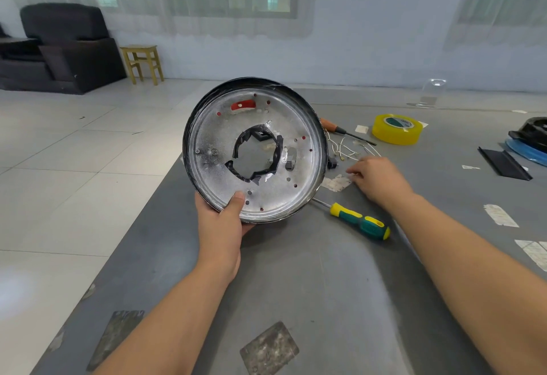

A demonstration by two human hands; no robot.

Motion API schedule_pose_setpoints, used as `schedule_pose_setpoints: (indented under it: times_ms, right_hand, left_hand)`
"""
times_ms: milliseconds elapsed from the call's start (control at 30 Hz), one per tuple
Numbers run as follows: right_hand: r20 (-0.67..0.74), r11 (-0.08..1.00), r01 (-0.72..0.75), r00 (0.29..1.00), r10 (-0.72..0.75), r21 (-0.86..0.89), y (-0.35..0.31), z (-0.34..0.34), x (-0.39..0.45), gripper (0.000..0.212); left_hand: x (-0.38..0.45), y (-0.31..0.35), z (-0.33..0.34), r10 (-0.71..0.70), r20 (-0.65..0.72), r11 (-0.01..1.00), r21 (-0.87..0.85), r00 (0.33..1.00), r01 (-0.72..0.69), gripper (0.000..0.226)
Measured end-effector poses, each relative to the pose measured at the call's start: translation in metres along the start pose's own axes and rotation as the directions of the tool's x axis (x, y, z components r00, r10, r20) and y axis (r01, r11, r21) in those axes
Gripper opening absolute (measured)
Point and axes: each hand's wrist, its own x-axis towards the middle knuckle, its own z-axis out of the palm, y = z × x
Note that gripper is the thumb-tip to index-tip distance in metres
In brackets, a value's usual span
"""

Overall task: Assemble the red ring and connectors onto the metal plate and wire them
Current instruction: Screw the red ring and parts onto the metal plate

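Observation:
My left hand (222, 220) grips the lower rim of a round metal plate (213, 137) and holds it tilted upright above the grey table, thumb on its inner face. Black tape lines the plate's ragged central hole (257, 155). Red shows through a slot (243, 105) near the top and through several small holes. My right hand (377, 177) hovers palm down over the table to the plate's right, fingers loosely bent, near thin white wires (346, 149). It holds nothing that I can see.
A green and yellow screwdriver (359, 220) lies just right of the plate. An orange-handled screwdriver (340, 129) and a roll of yellow tape (396, 129) lie farther back. Black and blue parts (529, 140) sit at the right edge. The table's left edge (124, 244) drops to a tiled floor.

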Motion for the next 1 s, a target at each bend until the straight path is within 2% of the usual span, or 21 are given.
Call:
schedule_pose_setpoints:
  times_ms: [100, 200, 567, 733, 800, 900, 1000]
  right_hand:
    - [0.035, 0.992, 0.072, 0.997, -0.068, -0.103, -0.004, 0.004, 0.004, 0.028]
    - [0.038, 0.984, 0.077, 0.997, -0.072, -0.159, -0.007, 0.004, 0.005, 0.027]
    - [0.026, 0.995, -0.058, 0.998, 0.060, -0.082, -0.013, 0.001, 0.004, 0.031]
    - [-0.030, 0.993, -0.106, 0.994, 0.104, -0.061, -0.016, 0.002, -0.004, 0.034]
    - [-0.094, 0.991, -0.130, 0.987, 0.131, 0.013, -0.018, 0.000, -0.008, 0.032]
    - [-0.242, 0.932, -0.132, 0.945, 0.222, 0.337, -0.026, -0.015, -0.018, 0.024]
    - [-0.310, 0.694, 0.012, 0.900, 0.305, 0.720, -0.055, -0.033, -0.038, 0.020]
  left_hand:
    - [0.001, -0.002, -0.001, 0.006, 0.002, 1.000, 0.002, 1.000, -0.006, 0.047]
    - [0.001, -0.002, -0.001, 0.007, 0.004, 1.000, 0.007, 1.000, -0.007, 0.049]
    - [-0.001, -0.001, -0.001, 0.000, -0.016, 1.000, -0.001, 1.000, 0.000, 0.048]
    - [-0.002, 0.001, 0.001, -0.015, -0.024, 1.000, -0.002, 1.000, 0.015, 0.048]
    - [-0.002, 0.002, 0.001, -0.028, -0.024, 1.000, 0.002, 0.999, 0.028, 0.043]
    - [-0.003, 0.003, 0.002, -0.045, -0.026, 0.999, 0.006, 0.999, 0.046, 0.042]
    - [-0.005, 0.004, 0.003, -0.054, -0.031, 0.999, -0.002, 0.998, 0.054, 0.042]
